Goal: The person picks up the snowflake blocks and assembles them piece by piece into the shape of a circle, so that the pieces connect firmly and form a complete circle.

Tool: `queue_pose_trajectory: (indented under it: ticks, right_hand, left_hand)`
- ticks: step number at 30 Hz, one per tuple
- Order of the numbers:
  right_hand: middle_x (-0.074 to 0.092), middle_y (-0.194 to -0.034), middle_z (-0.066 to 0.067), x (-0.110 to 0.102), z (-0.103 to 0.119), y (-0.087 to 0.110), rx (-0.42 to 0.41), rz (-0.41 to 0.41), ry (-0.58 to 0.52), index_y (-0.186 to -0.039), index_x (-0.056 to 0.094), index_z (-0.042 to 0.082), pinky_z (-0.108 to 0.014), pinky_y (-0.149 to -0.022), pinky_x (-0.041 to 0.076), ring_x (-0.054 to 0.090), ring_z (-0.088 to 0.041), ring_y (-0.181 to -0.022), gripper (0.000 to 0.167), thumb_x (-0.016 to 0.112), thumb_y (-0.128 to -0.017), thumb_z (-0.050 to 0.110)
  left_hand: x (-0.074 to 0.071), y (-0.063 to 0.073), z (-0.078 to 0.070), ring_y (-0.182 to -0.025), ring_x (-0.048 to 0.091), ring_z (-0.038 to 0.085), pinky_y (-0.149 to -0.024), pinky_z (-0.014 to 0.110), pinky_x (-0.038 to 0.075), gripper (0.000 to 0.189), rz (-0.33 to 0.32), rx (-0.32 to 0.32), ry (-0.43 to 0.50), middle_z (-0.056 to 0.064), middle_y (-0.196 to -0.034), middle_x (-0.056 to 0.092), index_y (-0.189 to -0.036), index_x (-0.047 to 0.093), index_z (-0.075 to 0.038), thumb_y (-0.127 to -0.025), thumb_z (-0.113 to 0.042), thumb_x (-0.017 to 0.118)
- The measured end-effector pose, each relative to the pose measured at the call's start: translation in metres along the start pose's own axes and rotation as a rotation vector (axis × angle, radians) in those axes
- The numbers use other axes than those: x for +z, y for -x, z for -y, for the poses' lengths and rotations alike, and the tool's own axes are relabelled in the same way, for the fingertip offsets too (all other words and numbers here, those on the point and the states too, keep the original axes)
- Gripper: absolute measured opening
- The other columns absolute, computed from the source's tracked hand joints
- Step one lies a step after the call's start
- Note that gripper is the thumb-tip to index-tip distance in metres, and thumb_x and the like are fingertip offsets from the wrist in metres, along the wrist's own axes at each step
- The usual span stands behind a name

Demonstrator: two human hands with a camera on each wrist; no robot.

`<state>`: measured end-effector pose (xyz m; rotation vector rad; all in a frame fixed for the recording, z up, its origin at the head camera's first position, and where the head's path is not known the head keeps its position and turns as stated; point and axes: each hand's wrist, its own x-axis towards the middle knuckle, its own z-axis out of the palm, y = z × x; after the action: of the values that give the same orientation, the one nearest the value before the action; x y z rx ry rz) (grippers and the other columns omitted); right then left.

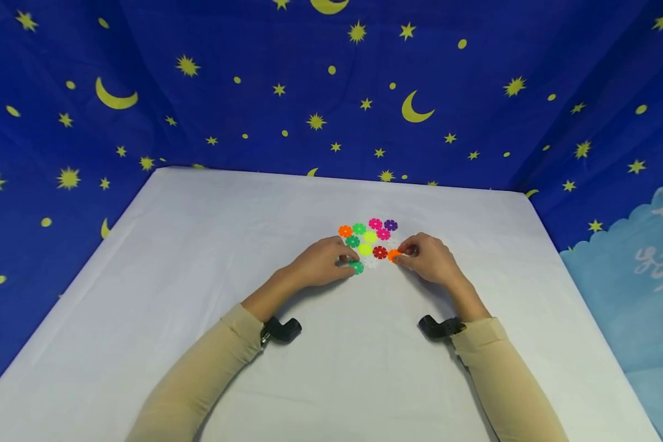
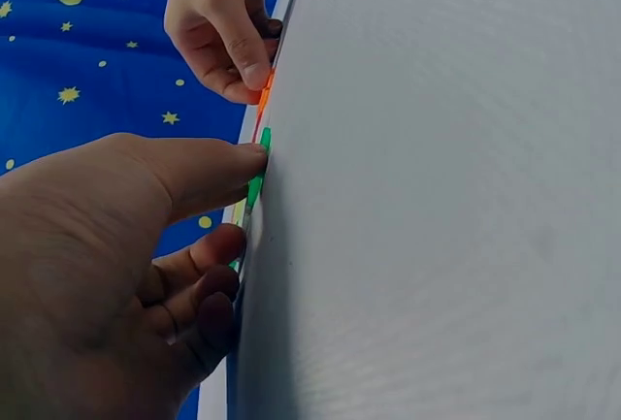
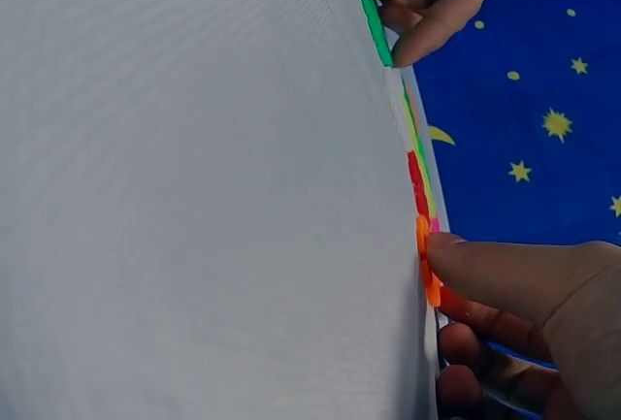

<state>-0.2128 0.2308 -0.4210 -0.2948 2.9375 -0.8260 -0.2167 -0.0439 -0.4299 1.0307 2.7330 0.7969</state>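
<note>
Discs [image 1: 370, 237] of several colours lie flat in a close cluster on the white bench [image 1: 331, 368], toward its far side. The left hand [image 1: 325, 263] pinches a green disc [image 1: 356, 268] at the cluster's near left edge, its fingers bent. The right hand [image 1: 430, 258] pinches an orange disc [image 1: 393, 256] at the right, thumb and fingers closed on it, just beside a red disc [image 1: 380, 252]. Blue cloth [image 1: 309, 92] hangs behind the bench.

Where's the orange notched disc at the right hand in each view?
Head: orange notched disc, right of and below centre.
Left wrist: orange notched disc, upper half, left of centre.
Right wrist: orange notched disc, right, below centre.
Shared landmark: green notched disc at the left hand.
</note>
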Motion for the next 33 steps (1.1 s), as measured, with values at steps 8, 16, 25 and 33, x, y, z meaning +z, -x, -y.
queue_pose_trajectory:
  ticks: [8, 16, 25, 33]
  right_hand:
    - [0.062, -0.087, -0.004, 0.001, 0.0, 0.0, 0.014, 0.02, -0.044, -0.095, 0.069, 0.008, -0.036, -0.071, 0.043, 0.055, -0.021, -0.079, 0.021, 0.075, -0.083, 0.023]
    - [0.06, -0.09, -0.006, 0.0, 0.003, -0.001, -0.001, 0.031, -0.053, -0.101, 0.068, 0.005, -0.036, -0.072, 0.042, 0.053, -0.022, -0.081, 0.022, 0.073, -0.085, 0.019]
    - [0.059, -0.089, -0.008, 0.0, -0.002, 0.003, -0.053, 0.034, -0.169, -0.107, 0.058, 0.007, -0.036, -0.07, 0.045, 0.054, -0.023, -0.078, 0.028, 0.075, -0.084, 0.011]
    - [0.063, -0.086, -0.002, 0.001, -0.001, 0.005, -0.16, 0.039, -0.203, -0.098, 0.069, 0.012, -0.035, -0.066, 0.047, 0.056, -0.019, -0.076, 0.014, 0.073, -0.085, 0.013]
  left_hand:
    - [-0.002, 0.001, -0.004, -0.086, 0.049, 0.008, -0.078, 0.026, 0.044, 0.023, 0.037, -0.034, -0.009, -0.006, -0.094, 0.054, -0.108, 0.071, -0.021, -0.087, -0.032, 0.07]
    - [-0.003, 0.001, -0.004, -0.087, 0.052, 0.009, -0.082, 0.027, 0.044, 0.022, 0.012, -0.068, 0.078, -0.007, -0.094, 0.057, -0.098, 0.06, -0.018, -0.084, -0.026, 0.075]
    - [-0.004, 0.004, 0.001, -0.078, 0.057, 0.008, -0.072, 0.027, 0.047, 0.011, -0.017, -0.028, 0.239, -0.009, -0.085, 0.063, -0.096, 0.062, -0.016, -0.088, -0.016, 0.07]
    - [-0.013, 0.007, 0.007, -0.081, 0.061, 0.012, -0.071, 0.031, 0.05, 0.008, -0.03, -0.083, 0.416, -0.004, -0.092, 0.065, -0.099, 0.066, -0.016, -0.092, -0.017, 0.067]
